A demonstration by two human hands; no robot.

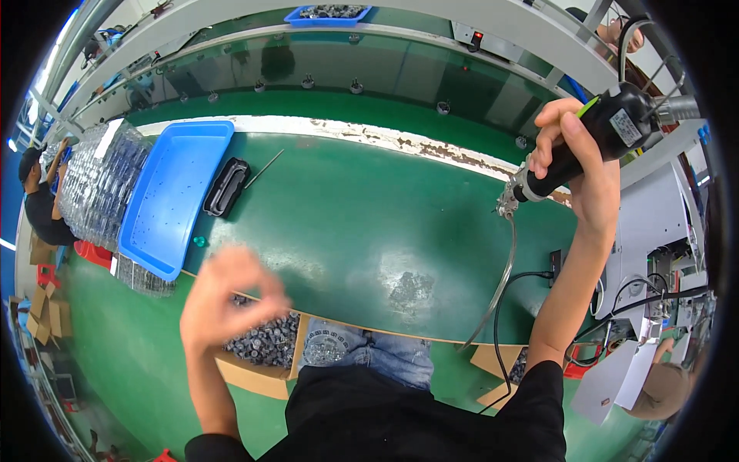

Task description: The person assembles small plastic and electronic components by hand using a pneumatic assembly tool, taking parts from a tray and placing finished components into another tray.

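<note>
My right hand point(589, 173) is wrapped around a black electric screwdriver point(560, 163), raised over the right part of the green workbench. The screwdriver tilts, and its metal nose point(508, 199) points down to the left, clear of the bench top. A clear hose point(511, 254) hangs from that nose. My left hand point(231, 296) is at the bench's front edge, above a cardboard box of small dark parts point(265, 343). Motion smears its fingers, which look curled, and I cannot make out anything in them.
A blue tray point(173, 200) lies on the left of the bench point(346, 208), beside stacked clear plastic trays point(100, 181). A black oblong case point(227, 187) and a thin metal rod point(265, 168) lie right of it. A black cable point(508, 289) crosses the front right.
</note>
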